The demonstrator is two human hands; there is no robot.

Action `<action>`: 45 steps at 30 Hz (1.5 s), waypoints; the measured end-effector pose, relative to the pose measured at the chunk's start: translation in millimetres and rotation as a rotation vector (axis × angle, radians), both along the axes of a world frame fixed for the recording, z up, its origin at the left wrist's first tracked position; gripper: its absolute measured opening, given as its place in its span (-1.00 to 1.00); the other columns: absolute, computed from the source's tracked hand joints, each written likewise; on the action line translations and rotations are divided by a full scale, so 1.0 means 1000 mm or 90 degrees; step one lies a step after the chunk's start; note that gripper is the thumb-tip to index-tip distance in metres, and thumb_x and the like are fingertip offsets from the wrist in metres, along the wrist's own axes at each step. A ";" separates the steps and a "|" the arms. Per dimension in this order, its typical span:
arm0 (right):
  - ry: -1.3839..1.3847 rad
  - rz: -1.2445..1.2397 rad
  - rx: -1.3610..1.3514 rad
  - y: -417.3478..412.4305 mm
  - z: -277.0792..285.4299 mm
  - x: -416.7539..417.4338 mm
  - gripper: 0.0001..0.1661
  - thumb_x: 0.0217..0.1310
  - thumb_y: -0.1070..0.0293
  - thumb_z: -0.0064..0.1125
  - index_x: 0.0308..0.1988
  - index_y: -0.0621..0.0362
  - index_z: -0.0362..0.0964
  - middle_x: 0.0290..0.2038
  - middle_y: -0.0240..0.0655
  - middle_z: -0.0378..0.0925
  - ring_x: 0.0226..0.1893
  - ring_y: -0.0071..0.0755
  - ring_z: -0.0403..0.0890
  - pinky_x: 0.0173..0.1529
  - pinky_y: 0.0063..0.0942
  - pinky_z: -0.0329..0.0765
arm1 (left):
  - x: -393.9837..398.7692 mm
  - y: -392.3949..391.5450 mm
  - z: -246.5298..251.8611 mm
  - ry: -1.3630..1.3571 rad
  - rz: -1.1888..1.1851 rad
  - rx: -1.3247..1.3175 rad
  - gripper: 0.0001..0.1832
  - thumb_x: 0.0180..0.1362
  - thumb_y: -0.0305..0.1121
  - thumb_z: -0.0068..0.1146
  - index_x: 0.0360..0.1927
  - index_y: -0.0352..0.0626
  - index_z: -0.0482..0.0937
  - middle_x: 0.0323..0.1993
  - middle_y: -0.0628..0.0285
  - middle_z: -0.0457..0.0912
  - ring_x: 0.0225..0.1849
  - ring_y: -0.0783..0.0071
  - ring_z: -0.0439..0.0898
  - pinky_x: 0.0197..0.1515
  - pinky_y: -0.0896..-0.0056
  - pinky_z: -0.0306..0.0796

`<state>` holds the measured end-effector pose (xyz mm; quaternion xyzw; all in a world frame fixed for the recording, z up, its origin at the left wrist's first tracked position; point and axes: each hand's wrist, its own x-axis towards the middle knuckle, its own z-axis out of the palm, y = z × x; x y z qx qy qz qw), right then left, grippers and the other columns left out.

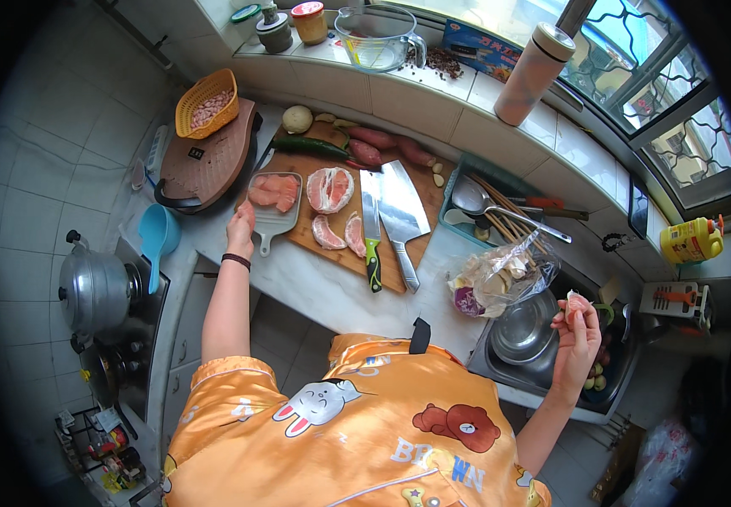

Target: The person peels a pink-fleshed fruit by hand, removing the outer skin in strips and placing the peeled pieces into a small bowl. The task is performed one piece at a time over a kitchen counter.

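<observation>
My left hand (241, 229) holds a piece of peeled pink pomelo flesh at the near left edge of a small grey handled dish (274, 222), where more pomelo flesh (275, 191) lies. Raised over the sink at the right, my right hand (574, 329) pinches a pomelo segment or its membrane (573, 307). Part of a peeled pomelo (330, 189) rests on the wooden cutting board (340, 232), with two loose segments (327, 232) nearer me. A green-handled knife (372, 234) and a wide cleaver (405, 209) lie right of them.
A green cucumber (310, 147) and sweet potatoes (365, 152) lie along the board's back. Right of it are a utensil basket (445, 212), a bagged purple vegetable (469, 303) and the sink with a metal bowl (523, 329). A blue ladle (159, 236) and a pot (94, 285) are at left.
</observation>
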<state>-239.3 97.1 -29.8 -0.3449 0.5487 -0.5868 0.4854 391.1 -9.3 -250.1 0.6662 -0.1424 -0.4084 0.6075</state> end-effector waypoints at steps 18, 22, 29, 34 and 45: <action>0.013 -0.002 0.020 -0.001 0.003 0.021 -0.73 0.36 0.40 0.01 -0.01 0.31 0.43 -0.19 -0.17 0.58 -0.35 -0.52 0.55 -0.19 -0.57 0.50 | 0.013 -0.026 -0.014 -0.288 -0.029 0.074 -0.68 0.19 -0.39 0.20 -0.03 -0.36 0.61 -0.14 0.16 0.68 -0.13 0.48 0.63 -0.02 0.50 0.46; 0.011 0.007 0.013 -0.005 0.005 0.024 -0.73 0.36 0.41 0.00 -0.01 0.30 0.43 -0.19 -0.17 0.58 -0.35 -0.52 0.55 -0.19 -0.57 0.50 | 0.032 -0.018 -0.012 -0.525 -0.082 0.119 -0.70 0.15 -0.35 0.21 -0.07 -0.28 0.65 -0.22 0.09 0.72 -0.19 0.37 0.69 -0.07 0.42 0.50; 0.003 0.001 0.002 -0.002 0.004 0.022 -0.73 0.37 0.40 -0.01 -0.02 0.31 0.43 -0.18 -0.17 0.58 -0.35 -0.52 0.55 -0.21 -0.56 0.51 | 0.029 -0.009 0.011 -0.743 -0.099 0.195 -0.74 0.14 -0.34 0.13 -0.11 -0.11 0.69 -0.23 -0.03 0.68 -0.18 0.07 0.68 -0.09 0.23 0.52; -0.002 0.013 -0.026 -0.007 0.007 0.025 -0.74 0.37 0.40 0.00 -0.02 0.31 0.42 -0.17 -0.22 0.58 -0.30 -0.50 0.58 -0.17 -0.54 0.55 | -0.035 -0.015 0.068 -0.826 -0.149 0.107 -0.62 0.19 -0.11 0.15 -0.08 -0.17 0.66 -0.35 -0.06 0.68 -0.31 0.06 0.69 -0.22 0.16 0.54; 0.059 0.105 -0.085 -0.036 0.001 0.052 -0.69 0.37 0.38 0.05 0.04 0.30 0.46 -0.13 -0.33 0.58 -0.15 -0.61 0.55 0.04 -0.57 0.48 | -0.359 0.004 0.232 -0.141 -0.773 -0.389 -0.65 0.20 -0.53 0.17 0.08 -0.29 0.53 0.18 0.14 0.42 0.06 0.49 0.53 0.02 0.49 0.54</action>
